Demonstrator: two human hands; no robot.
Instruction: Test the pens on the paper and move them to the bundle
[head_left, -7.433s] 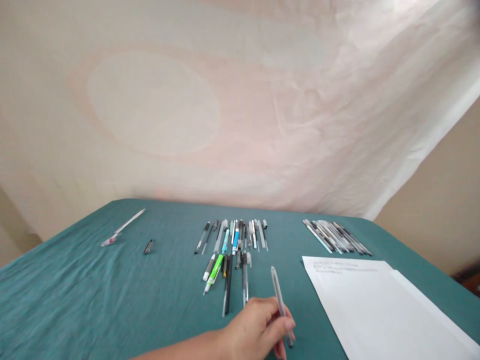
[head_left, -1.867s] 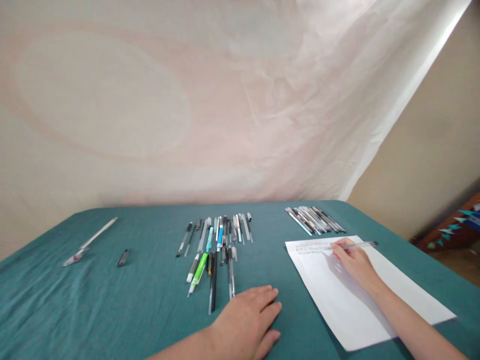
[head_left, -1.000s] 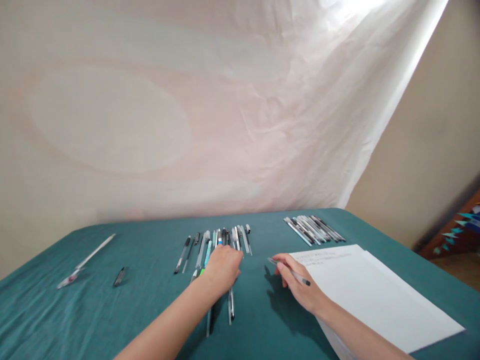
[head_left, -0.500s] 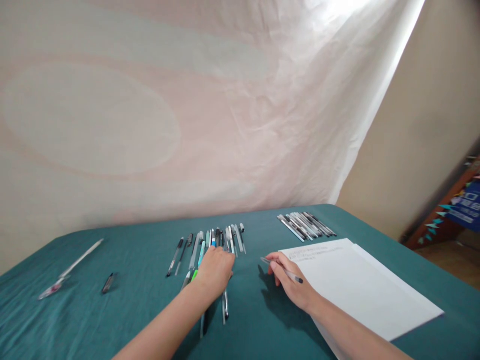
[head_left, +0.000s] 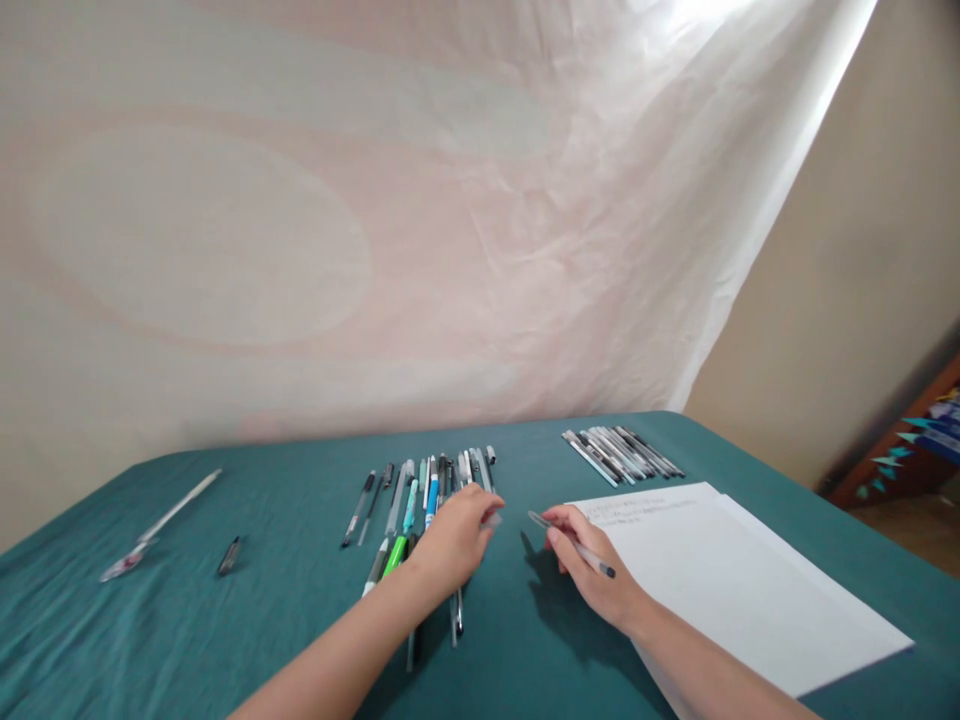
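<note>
My right hand [head_left: 589, 565] is closed around a clear pen [head_left: 594, 556] with a black end, held above the table beside the paper. The pen's clear end points left, toward my other hand. My left hand [head_left: 457, 535] is closed in a pinch over a spread of pens [head_left: 411, 505]. A small translucent piece, apparently a pen cap [head_left: 491, 520], shows at its fingertips; most of it is hidden. Under and beside my left forearm lie more pens, including a bright green one [head_left: 394, 556]. White sheets of paper [head_left: 757, 580] with a few lines of writing lie under my right forearm.
A tidy row of pens [head_left: 622, 453] lies at the back right. On the left are a dark short piece [head_left: 229, 556] and a long white stick-like item in clear wrap [head_left: 161, 525]. A hanging cloth [head_left: 420, 250] stands behind the green-covered table [head_left: 292, 600].
My left hand has moved right, off the pens and toward my right hand, with a small translucent piece now showing in its fingers. My right hand keeps the pen in nearly the same place.
</note>
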